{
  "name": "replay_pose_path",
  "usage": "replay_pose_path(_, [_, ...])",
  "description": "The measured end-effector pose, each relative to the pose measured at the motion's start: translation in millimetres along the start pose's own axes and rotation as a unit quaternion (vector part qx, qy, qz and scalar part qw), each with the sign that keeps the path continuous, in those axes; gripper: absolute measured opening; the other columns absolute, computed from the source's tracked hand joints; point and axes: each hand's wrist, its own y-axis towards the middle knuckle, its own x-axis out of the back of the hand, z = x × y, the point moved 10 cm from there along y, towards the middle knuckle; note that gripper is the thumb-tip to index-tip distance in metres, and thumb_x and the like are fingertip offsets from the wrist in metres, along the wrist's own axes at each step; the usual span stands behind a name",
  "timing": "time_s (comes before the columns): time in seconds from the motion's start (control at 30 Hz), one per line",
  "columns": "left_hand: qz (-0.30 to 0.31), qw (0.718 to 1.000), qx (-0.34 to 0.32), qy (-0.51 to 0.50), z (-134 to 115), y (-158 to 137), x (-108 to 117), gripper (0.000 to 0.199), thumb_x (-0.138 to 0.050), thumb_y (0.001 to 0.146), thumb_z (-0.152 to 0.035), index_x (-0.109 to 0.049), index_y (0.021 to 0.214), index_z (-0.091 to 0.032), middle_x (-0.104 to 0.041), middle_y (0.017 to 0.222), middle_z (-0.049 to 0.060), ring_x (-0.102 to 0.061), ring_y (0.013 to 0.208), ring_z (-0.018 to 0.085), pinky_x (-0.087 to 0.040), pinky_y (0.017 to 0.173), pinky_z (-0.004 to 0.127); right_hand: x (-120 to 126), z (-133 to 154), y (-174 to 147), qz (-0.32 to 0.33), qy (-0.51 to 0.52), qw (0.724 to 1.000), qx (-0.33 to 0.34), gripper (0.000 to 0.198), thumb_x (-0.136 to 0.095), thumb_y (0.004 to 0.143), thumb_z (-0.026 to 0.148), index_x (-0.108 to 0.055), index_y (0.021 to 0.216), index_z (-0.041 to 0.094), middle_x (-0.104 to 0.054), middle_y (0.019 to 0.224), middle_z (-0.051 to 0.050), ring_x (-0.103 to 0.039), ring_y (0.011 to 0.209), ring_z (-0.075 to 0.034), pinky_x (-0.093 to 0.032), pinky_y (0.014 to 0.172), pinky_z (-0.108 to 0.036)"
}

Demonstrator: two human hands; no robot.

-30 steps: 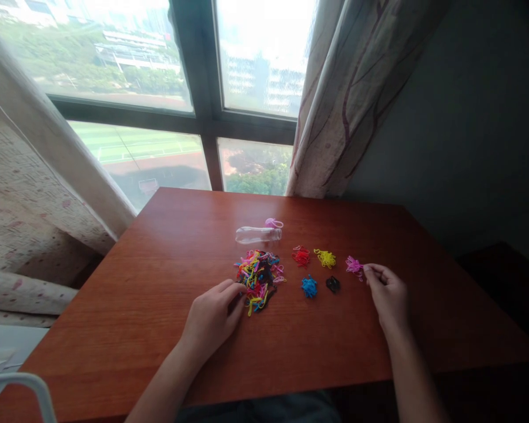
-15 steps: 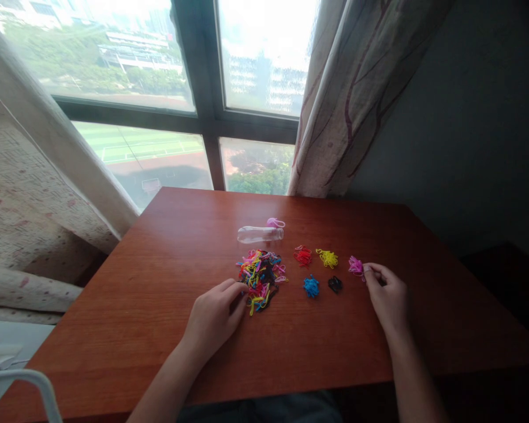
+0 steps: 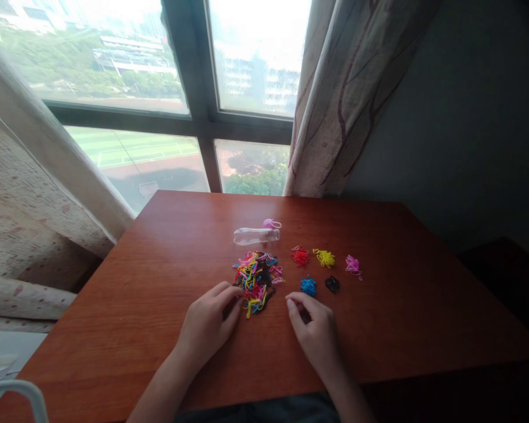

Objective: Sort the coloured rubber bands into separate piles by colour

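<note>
A mixed pile of small coloured loops (image 3: 256, 279), resembling rubber bands, lies mid-table. At its lower left edge is my left hand (image 3: 209, 317), thumb and forefinger drawn together against the loops; what they pinch, if anything, is hidden. Just right of the pile hovers my right hand (image 3: 315, 329), its thumb and forefinger closed with nothing visible between them. Single-colour heaps sit to the right: red loops (image 3: 300, 256), yellow loops (image 3: 324, 258), pink loops (image 3: 353, 265), blue loops (image 3: 308, 285) and black loops (image 3: 332, 284).
Behind the pile a clear bottle (image 3: 256, 236) lies on its side, with a pink cap (image 3: 271, 224) by its mouth. The wooden table (image 3: 194, 235) reaches back to a window (image 3: 203, 123) between curtains. A white curved tube (image 3: 20, 386) stands at the lower left.
My right hand has left the pink heap and come left, near the mixed pile. The pink loops remain on the table. My left hand has stayed at the pile's edge. The view shifted slightly.
</note>
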Motion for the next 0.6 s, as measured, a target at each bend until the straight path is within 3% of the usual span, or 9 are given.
replay_pose_path(0.17, [0.003, 1.000, -0.018, -0.020, -3.3, -3.1, 1.4, 0.019, -0.048, 0.094, -0.024, -0.066, 0.097, -0.023, -0.065, 0.089, 0.002, -0.063, 0.080, 0.016, -0.048, 0.071, 0.024, -17.8, 5.3, -4.4, 0.046, -0.058, 0.996, 0.039, 0.022, -0.047, 0.093, 0.021, -0.069, 0.090, 0.021, -0.072, 0.083, -0.005, -0.068, 0.074, -0.019, -0.051, 0.070, -0.027])
replay_pose_path(0.6, [0.025, 0.998, -0.048, -0.032, -7.2, -5.2, 0.3, 0.025, -0.047, 0.090, -0.013, -0.066, 0.102, -0.023, -0.064, 0.092, 0.003, -0.063, 0.085, 0.016, -0.048, 0.076, 0.024, -16.5, 9.6, -3.5, 0.058, -0.056, 0.996, 0.033, 0.019, -0.049, 0.092, 0.016, -0.067, 0.090, 0.022, -0.071, 0.082, -0.003, -0.066, 0.075, -0.018, -0.048, 0.070, -0.027])
